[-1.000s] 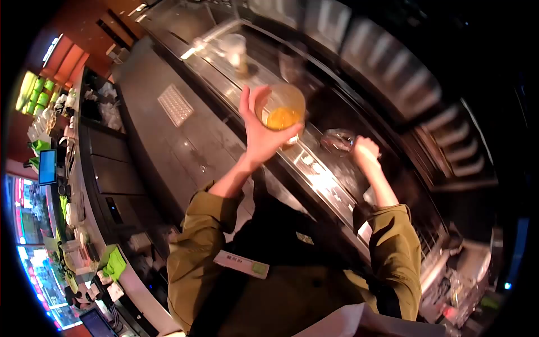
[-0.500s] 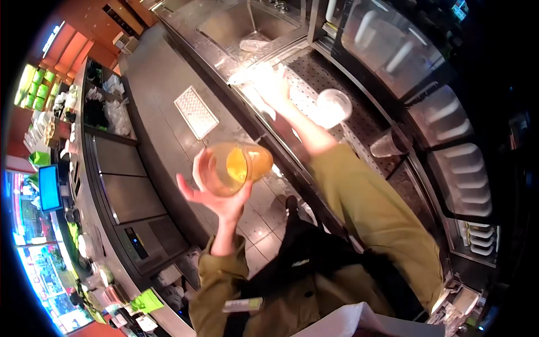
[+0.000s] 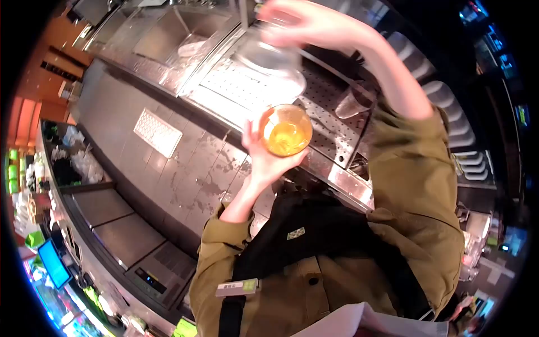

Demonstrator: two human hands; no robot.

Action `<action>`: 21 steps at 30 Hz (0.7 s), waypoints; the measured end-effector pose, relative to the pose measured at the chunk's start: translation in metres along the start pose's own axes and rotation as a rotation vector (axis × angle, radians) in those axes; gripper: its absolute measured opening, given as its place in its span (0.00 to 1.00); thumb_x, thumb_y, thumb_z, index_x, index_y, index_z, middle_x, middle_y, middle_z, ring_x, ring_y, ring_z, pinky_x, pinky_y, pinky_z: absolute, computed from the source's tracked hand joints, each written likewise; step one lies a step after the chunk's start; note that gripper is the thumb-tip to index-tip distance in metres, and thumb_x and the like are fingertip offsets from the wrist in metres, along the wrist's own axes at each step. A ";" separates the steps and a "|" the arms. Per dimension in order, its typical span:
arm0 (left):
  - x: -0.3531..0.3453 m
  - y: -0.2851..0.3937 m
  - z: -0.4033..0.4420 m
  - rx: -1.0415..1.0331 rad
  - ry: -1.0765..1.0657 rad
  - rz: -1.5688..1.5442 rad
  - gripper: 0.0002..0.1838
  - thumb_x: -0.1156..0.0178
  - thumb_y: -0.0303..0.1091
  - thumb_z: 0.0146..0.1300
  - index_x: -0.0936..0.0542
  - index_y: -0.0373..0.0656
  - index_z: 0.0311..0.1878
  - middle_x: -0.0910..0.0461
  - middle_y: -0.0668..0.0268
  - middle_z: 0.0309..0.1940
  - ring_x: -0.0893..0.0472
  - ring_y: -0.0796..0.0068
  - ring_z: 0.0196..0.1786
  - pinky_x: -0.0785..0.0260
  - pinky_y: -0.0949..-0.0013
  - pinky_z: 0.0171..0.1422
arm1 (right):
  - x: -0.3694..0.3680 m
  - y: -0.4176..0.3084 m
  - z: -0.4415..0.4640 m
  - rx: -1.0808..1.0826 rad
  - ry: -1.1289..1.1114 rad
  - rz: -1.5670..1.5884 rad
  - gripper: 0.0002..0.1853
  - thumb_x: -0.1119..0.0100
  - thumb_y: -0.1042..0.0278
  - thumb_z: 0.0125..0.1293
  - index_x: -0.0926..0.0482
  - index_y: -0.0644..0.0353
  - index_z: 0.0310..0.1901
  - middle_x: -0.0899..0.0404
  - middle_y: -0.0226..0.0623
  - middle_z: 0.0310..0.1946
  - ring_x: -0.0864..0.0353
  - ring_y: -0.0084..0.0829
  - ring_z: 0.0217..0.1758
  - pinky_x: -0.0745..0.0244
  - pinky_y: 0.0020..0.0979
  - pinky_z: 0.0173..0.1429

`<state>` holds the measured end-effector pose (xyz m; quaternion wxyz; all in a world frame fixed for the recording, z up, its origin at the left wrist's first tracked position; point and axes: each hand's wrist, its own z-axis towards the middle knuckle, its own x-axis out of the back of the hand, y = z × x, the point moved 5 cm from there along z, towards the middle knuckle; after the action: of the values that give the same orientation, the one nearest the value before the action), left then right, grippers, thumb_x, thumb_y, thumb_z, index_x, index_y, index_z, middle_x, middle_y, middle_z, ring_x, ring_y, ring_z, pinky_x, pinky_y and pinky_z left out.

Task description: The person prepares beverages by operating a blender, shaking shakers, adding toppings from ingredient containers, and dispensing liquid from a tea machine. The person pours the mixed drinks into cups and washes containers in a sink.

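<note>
Near the middle of the view, my left hand [image 3: 266, 158] is wrapped round a clear cup [image 3: 287, 130] with orange-yellow liquid low inside it. The cup's open rim faces me. Higher up, my right hand [image 3: 289, 25] grips the top of a clear container [image 3: 266, 58], blurred by motion, over the perforated steel drain tray [image 3: 325, 130]. Glare hides part of the tray and whatever lies under that container. Another clear cup [image 3: 352, 103] lies tilted on the tray's right part.
A steel sink [image 3: 168, 36] with a clear item in it is at the upper left. A wet tiled floor with a drain grate [image 3: 157, 132] lies left of the counter. Steel cabinets [image 3: 128, 238] stand at the lower left. White bins [image 3: 449, 104] line the right side.
My left hand has brought the cup from over the floor to the tray's edge. My right hand has moved and now holds a clear container. The view has turned.
</note>
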<state>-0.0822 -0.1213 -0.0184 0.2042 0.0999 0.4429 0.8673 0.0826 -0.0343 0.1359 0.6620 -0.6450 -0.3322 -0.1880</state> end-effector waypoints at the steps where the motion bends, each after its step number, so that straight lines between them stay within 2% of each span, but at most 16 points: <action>1: -0.015 -0.006 0.006 0.070 -0.070 -0.014 0.64 0.24 0.34 0.35 0.66 0.44 0.66 0.43 0.47 0.59 0.36 0.55 0.61 0.43 0.56 0.65 | 0.012 0.008 -0.033 0.145 0.034 -0.109 0.26 0.40 0.60 0.55 0.34 0.62 0.53 0.29 0.35 0.47 0.29 0.27 0.50 0.30 0.30 0.52; 2: -0.028 -0.014 0.008 0.112 -0.114 0.002 0.65 0.25 0.34 0.35 0.68 0.45 0.66 0.44 0.47 0.60 0.37 0.55 0.62 0.43 0.56 0.65 | 0.014 0.010 -0.067 0.142 0.081 -0.216 0.25 0.39 0.61 0.55 0.34 0.61 0.52 0.28 0.37 0.46 0.29 0.28 0.51 0.30 0.30 0.52; 5: -0.066 -0.037 0.009 0.127 -0.245 -0.037 0.69 0.25 0.33 0.35 0.74 0.46 0.65 0.48 0.47 0.62 0.41 0.55 0.64 0.45 0.54 0.65 | -0.005 0.035 -0.118 -0.045 -0.019 -0.192 0.25 0.38 0.63 0.52 0.34 0.63 0.49 0.27 0.43 0.43 0.27 0.34 0.49 0.30 0.34 0.50; 9: -0.091 -0.044 0.019 -0.002 -0.322 -0.084 0.71 0.25 0.32 0.34 0.78 0.49 0.65 0.54 0.49 0.65 0.44 0.55 0.66 0.46 0.53 0.67 | -0.021 0.044 -0.136 0.075 0.006 -0.301 0.25 0.38 0.64 0.52 0.35 0.66 0.50 0.29 0.46 0.44 0.29 0.45 0.49 0.33 0.37 0.52; 13: -0.099 -0.044 0.022 -0.069 -0.391 -0.151 0.74 0.23 0.32 0.30 0.78 0.53 0.66 0.58 0.51 0.67 0.45 0.55 0.66 0.45 0.55 0.67 | -0.029 0.043 -0.138 0.117 -0.017 -0.315 0.27 0.38 0.64 0.52 0.37 0.65 0.51 0.30 0.46 0.46 0.30 0.46 0.50 0.33 0.39 0.53; 14: -0.098 -0.041 0.025 -0.037 -0.364 -0.230 0.73 0.23 0.33 0.28 0.74 0.51 0.67 0.55 0.52 0.67 0.44 0.55 0.66 0.44 0.55 0.66 | -0.031 0.047 -0.139 0.079 -0.028 -0.324 0.28 0.37 0.64 0.51 0.37 0.64 0.52 0.31 0.46 0.47 0.29 0.46 0.50 0.32 0.39 0.51; 17: -0.099 -0.020 0.037 0.009 -0.362 -0.031 0.69 0.24 0.33 0.28 0.66 0.47 0.69 0.47 0.51 0.64 0.40 0.57 0.65 0.42 0.57 0.64 | -0.036 0.044 -0.146 0.169 0.026 -0.359 0.28 0.37 0.64 0.51 0.37 0.64 0.51 0.31 0.47 0.47 0.27 0.47 0.47 0.29 0.39 0.47; 18: -0.102 -0.017 0.040 0.191 -0.317 0.178 0.64 0.25 0.33 0.30 0.59 0.44 0.69 0.39 0.50 0.60 0.35 0.57 0.61 0.40 0.60 0.62 | -0.036 0.049 -0.146 0.068 -0.001 -0.412 0.26 0.38 0.63 0.53 0.37 0.65 0.50 0.30 0.48 0.45 0.25 0.48 0.43 0.28 0.39 0.43; 19: -0.105 -0.018 0.041 0.164 -0.315 0.123 0.62 0.26 0.34 0.32 0.58 0.43 0.68 0.36 0.49 0.57 0.32 0.56 0.59 0.38 0.61 0.61 | -0.029 0.047 -0.145 -0.026 0.008 -0.339 0.25 0.41 0.60 0.56 0.37 0.66 0.48 0.28 0.49 0.42 0.24 0.47 0.41 0.28 0.39 0.41; 21: -0.106 -0.019 0.042 0.137 -0.365 0.125 0.64 0.24 0.39 0.29 0.57 0.38 0.67 0.33 0.50 0.53 0.32 0.55 0.56 0.38 0.59 0.60 | -0.007 0.038 -0.152 0.016 0.178 -0.361 0.25 0.42 0.58 0.57 0.37 0.66 0.48 0.28 0.49 0.38 0.24 0.46 0.40 0.29 0.40 0.40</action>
<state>0.0327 -0.1275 -0.0084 0.2196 0.2966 0.4494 0.8135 0.1336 -0.1803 0.1113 0.6495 -0.5506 -0.3840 -0.3572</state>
